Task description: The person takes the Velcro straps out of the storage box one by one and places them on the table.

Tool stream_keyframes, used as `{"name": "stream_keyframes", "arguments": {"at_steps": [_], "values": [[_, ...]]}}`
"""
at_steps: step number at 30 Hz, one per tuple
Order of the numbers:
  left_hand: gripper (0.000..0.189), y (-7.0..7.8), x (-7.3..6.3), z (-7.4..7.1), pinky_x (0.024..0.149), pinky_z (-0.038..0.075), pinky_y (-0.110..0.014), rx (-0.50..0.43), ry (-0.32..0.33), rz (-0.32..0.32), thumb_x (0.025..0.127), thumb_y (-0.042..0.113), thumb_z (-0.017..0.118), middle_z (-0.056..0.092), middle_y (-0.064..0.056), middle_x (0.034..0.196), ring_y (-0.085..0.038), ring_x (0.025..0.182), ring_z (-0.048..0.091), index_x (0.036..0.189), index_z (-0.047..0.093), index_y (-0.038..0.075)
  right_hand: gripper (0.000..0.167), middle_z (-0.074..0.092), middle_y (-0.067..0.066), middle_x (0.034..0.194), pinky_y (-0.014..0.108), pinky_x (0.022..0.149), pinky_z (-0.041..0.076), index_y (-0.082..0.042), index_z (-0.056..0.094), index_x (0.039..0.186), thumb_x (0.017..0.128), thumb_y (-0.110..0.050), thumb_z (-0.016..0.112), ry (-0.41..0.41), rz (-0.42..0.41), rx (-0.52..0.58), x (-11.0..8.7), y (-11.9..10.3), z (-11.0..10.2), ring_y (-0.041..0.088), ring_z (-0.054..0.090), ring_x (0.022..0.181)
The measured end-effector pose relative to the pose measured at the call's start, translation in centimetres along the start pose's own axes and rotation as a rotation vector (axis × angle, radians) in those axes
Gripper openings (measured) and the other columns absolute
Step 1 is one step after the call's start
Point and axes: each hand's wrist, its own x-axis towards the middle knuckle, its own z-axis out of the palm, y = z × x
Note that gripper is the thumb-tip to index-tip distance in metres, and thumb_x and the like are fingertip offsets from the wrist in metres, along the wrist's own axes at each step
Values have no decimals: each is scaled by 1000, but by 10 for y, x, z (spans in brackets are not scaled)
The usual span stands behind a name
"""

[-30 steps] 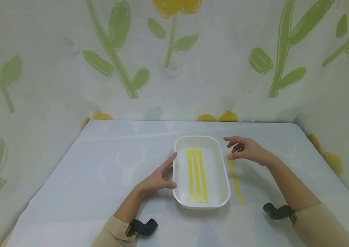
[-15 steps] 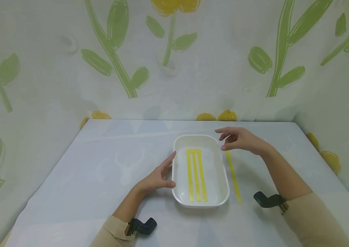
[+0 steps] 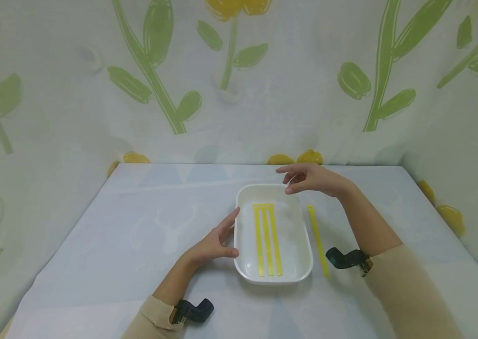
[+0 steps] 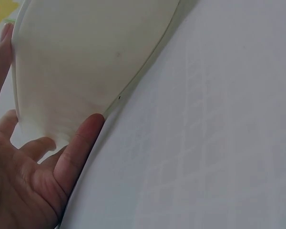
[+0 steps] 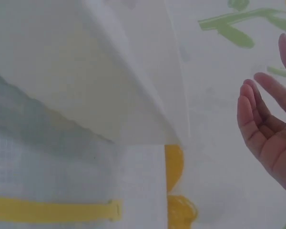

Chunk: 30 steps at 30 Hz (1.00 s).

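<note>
A white rectangular tray (image 3: 293, 249) sits near the middle of the table. Inside it, three flat yellow straps (image 3: 269, 242) lie side by side, their wider ends at the far side. One more yellow strap (image 3: 319, 240) lies on the table just right of the tray. My left hand (image 3: 213, 242) rests against the tray's left side, fingers spread; the left wrist view has its thumb and fingertips at the tray's outer wall (image 4: 81, 62). Over the far right corner of the tray hovers my right hand (image 3: 313, 180), fingers loosely bent, thumb and index finger apart, holding nothing.
The table (image 3: 137, 263) has a pale patterned cover. Behind it and at both sides hang white walls (image 3: 290, 108) printed with green stems and yellow flowers. A black device (image 3: 196, 310) is strapped to the left wrist, another black device (image 3: 345, 258) to the right.
My right hand has moved left and farther back, from the far end of the strap on the table to above the tray's far right corner. The left hand and tray have stayed put.
</note>
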Motion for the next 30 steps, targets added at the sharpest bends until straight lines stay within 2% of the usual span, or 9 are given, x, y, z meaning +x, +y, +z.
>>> {"name": "stream_keyframes", "arguments": {"at_steps": [4,10,16,20,23,30], "values": [[111,-2,0,-1,112,21,-51,-10,-10,13,71,38,82,4,6,160,-27,145,15,153,10,23,61,56,23,118,36,90,48,-7,50,136,82,-20,74,-25,10,-14,12,2,1,25,57,109],[109,-1,0,-1,112,22,-51,-2,-19,7,72,38,81,4,7,160,-27,145,15,153,10,27,59,58,21,116,38,95,46,-4,49,136,83,-17,72,-143,50,32,30,6,7,24,55,105],[111,-1,0,-3,112,22,-52,-11,-20,11,72,38,82,3,4,160,-30,145,15,153,9,22,59,61,13,115,42,98,45,-7,50,135,82,-22,73,-191,177,35,52,10,21,25,59,105],[111,-1,1,-4,112,22,-52,-8,-29,11,73,39,81,2,2,160,-30,145,15,153,7,20,54,64,12,111,39,93,50,-7,52,133,84,-17,72,-201,277,65,64,13,33,28,61,101],[110,-1,2,-4,111,23,-52,-9,-27,10,73,39,80,2,2,160,-31,145,14,153,7,20,51,66,9,105,35,87,52,-7,54,132,84,-16,71,-210,332,69,70,17,42,25,61,96],[108,-3,2,-3,111,24,-51,-9,-23,-5,75,38,79,1,2,160,-30,145,14,153,7,23,46,67,6,98,32,75,52,-9,60,124,81,-19,74,-196,408,49,74,30,57,20,61,84]]}}
